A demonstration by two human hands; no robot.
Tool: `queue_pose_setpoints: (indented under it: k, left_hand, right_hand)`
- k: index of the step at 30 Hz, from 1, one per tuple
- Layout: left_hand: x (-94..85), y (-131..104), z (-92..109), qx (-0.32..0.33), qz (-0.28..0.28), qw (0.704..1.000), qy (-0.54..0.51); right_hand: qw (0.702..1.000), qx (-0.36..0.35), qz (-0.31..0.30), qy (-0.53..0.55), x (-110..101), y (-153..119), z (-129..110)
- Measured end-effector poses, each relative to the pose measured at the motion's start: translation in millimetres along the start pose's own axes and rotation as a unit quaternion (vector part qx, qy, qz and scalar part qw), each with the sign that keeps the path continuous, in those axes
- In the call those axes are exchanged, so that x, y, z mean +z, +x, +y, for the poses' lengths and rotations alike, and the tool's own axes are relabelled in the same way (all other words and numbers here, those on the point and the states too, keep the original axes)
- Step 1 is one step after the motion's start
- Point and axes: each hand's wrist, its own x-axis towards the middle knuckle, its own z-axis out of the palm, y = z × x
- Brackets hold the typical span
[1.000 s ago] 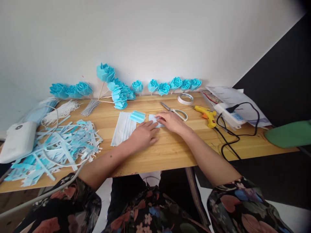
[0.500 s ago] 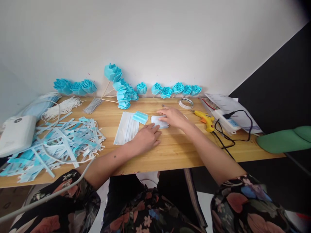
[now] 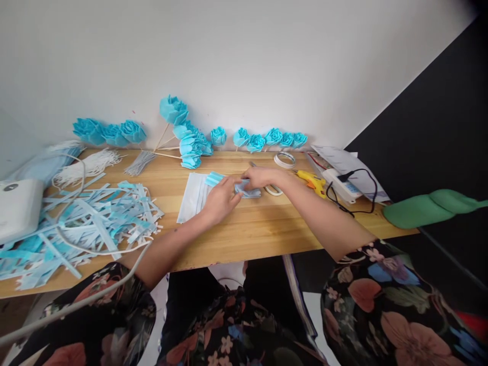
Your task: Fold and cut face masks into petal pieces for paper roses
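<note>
The worktop (image 3: 267,234) is pale wood with long grain, its far edge against a plain white wall (image 3: 267,61); beyond its right end stands a dark wall panel (image 3: 430,117). Near the middle of the worktop, a little nearer its far edge, lies a light-blue mask piece (image 3: 251,193), with the left hand (image 3: 222,199) and right hand (image 3: 263,178) both touching it. The fingers of each hand are bent in a narrow grip over it; how firmly either one pinches cannot be told. Just left are a small bright-blue piece (image 3: 214,178) and a flat face mask (image 3: 190,198), and scissors (image 3: 273,190) lie partly hidden under the right arm.

Blue fabric roses (image 3: 241,136) line the far edge. A heap of cut strips (image 3: 102,213) spreads towards the near left corner, beside a white device (image 3: 21,208) at the left end; white cords (image 3: 89,166) and a bundle of grey wires (image 3: 140,162) lie behind. Towards the far right corner are a tape roll (image 3: 284,160), a yellow glue gun (image 3: 312,181), a power strip (image 3: 345,188) and papers (image 3: 362,165), while a green rounded object (image 3: 415,209) overhangs the right edge
</note>
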Motion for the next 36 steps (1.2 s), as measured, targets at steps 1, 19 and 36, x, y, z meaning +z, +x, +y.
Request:
queue_pose_setpoints:
  k: [1,19,36]
  left_hand:
    - [0.4,1.7,-2.4,-0.017,0.03,0.999,-0.022]
    - [0.6,3.8,-6.9,-0.023,0.058,0.996,-0.069]
    - [4.5,1.1,-3.6,-0.039,0.02,0.996,-0.079]
  right_hand:
    - [1.0,-0.001,0.011,0.009,1.4,-4.6,-0.7]
    - [0.84,-0.056,0.289,0.456,78.5,-41.2,-16.7]
    - [0.86,-0.051,0.286,0.419,79.2,-45.4,-35.7]
